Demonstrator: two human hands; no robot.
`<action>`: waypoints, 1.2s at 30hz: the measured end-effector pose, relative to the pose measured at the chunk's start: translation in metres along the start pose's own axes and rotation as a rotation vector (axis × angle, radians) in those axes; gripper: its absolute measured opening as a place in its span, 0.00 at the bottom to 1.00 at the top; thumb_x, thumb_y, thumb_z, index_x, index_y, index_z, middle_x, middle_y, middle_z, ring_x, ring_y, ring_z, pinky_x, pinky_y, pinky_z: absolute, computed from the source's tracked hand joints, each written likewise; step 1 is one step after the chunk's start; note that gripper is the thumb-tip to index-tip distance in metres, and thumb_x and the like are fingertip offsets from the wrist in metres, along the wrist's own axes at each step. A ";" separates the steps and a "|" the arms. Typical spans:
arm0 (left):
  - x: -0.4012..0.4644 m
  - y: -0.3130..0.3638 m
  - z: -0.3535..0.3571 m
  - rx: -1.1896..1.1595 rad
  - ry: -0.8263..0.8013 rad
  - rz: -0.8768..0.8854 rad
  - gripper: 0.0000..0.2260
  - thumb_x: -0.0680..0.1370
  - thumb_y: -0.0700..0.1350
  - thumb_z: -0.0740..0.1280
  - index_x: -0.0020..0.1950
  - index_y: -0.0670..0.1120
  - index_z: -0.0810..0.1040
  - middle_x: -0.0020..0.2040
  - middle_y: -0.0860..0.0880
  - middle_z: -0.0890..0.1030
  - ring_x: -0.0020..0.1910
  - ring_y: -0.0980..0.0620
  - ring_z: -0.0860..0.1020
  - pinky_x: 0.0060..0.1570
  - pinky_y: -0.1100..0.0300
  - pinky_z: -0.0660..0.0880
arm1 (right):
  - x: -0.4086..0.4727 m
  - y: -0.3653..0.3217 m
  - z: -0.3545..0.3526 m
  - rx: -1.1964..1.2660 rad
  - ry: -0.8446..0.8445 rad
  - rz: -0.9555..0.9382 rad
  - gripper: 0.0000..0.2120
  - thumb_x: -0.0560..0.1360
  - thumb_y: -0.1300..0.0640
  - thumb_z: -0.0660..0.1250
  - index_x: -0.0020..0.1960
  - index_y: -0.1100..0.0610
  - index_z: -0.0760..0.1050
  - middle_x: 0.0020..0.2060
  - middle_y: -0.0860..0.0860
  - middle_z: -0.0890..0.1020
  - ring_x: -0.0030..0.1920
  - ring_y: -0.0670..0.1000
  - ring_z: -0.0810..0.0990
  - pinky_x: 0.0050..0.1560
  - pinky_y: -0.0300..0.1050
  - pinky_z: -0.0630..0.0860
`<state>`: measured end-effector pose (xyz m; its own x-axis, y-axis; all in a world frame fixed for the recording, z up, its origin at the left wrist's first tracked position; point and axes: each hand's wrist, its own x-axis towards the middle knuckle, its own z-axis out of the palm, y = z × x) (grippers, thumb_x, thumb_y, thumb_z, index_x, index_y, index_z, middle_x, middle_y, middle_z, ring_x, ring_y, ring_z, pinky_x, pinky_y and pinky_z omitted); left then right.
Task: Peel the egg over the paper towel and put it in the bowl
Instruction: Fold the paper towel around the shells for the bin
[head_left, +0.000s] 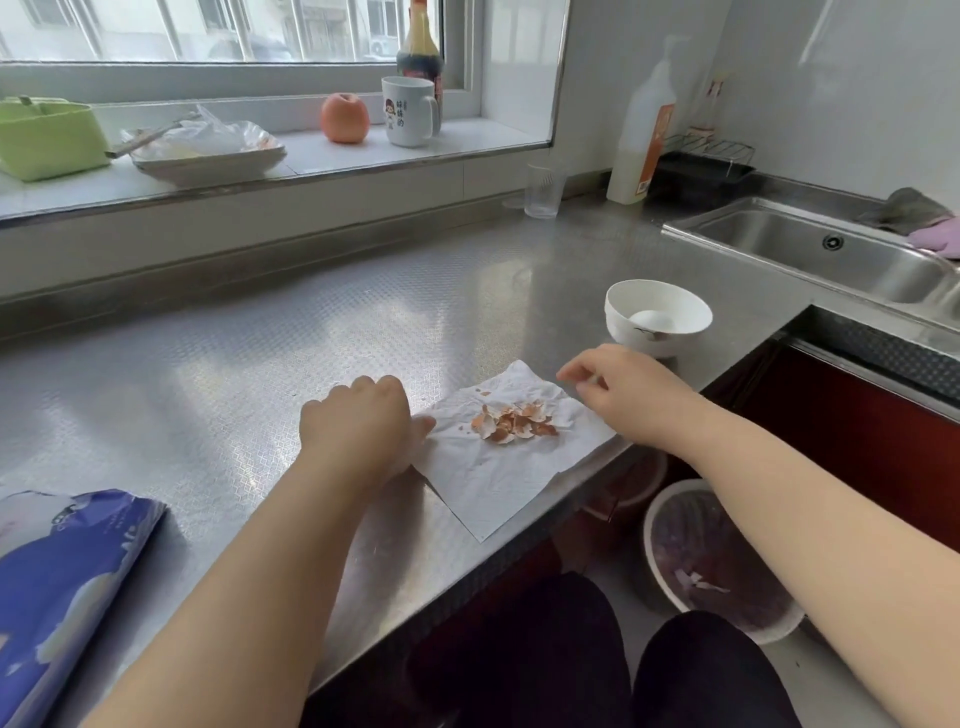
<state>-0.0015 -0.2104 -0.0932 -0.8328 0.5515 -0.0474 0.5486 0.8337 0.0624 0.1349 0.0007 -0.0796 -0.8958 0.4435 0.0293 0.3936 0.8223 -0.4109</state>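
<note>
- Far to the left of the left hand, one blue plastic pack (67, 587) lies on the steel tabletop (208, 364), which has a fine embossed pattern and shines under daylight.
- Beyond the left hand, a tiled window sill (332, 156) carries one green container (49, 136), one tray (208, 156) with a plastic bag in it, one apple (344, 118), one white mug (410, 111) and one dark bottle (420, 47).
- The left hand (358, 426) rests knuckles up with its fingers curled under, its thumb touching the left edge of the paper towel (498, 467); whether it pinches the paper cannot be told.
- Between the two hands lies the one paper towel, creased, with one heap of brown eggshell pieces (511, 423) at its middle.
- The right hand (623, 395) hovers over the towel's right corner, fingers loosely bent, holding nothing visible.
- Just beyond the right hand stands one white bowl (658, 317), and the one peeled egg (652, 320) lies inside it.
- Further off stand one clear glass (543, 189) and one white pump bottle (644, 140).
- To the right of the right hand is one steel sink (831, 249) with a cloth at its rim.
- Below the right forearm, one lined bin (722, 561) stands on the floor.
</note>
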 end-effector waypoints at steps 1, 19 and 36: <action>0.001 0.000 -0.001 -0.005 -0.032 -0.001 0.19 0.78 0.61 0.60 0.59 0.47 0.73 0.57 0.48 0.78 0.56 0.45 0.75 0.48 0.52 0.67 | -0.002 0.005 0.000 -0.078 -0.001 0.067 0.13 0.79 0.54 0.60 0.60 0.54 0.76 0.57 0.51 0.77 0.56 0.51 0.77 0.58 0.46 0.72; -0.004 -0.003 -0.027 -0.526 -0.330 0.166 0.10 0.76 0.40 0.63 0.56 0.49 0.75 0.47 0.51 0.82 0.41 0.52 0.78 0.42 0.58 0.73 | -0.014 0.004 0.006 0.316 -0.009 0.103 0.11 0.77 0.57 0.61 0.58 0.52 0.76 0.41 0.51 0.80 0.38 0.49 0.77 0.41 0.46 0.78; -0.004 0.015 0.001 -0.773 -0.036 0.250 0.04 0.75 0.46 0.71 0.46 0.48 0.77 0.42 0.51 0.84 0.38 0.55 0.81 0.39 0.63 0.74 | -0.031 -0.003 0.012 0.200 -0.032 -0.108 0.07 0.72 0.57 0.72 0.50 0.54 0.80 0.44 0.48 0.80 0.36 0.39 0.74 0.38 0.26 0.68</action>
<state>0.0097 -0.2002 -0.0927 -0.6823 0.7305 0.0279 0.5007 0.4393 0.7459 0.1595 -0.0199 -0.0902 -0.9380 0.3422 0.0556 0.2489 0.7764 -0.5791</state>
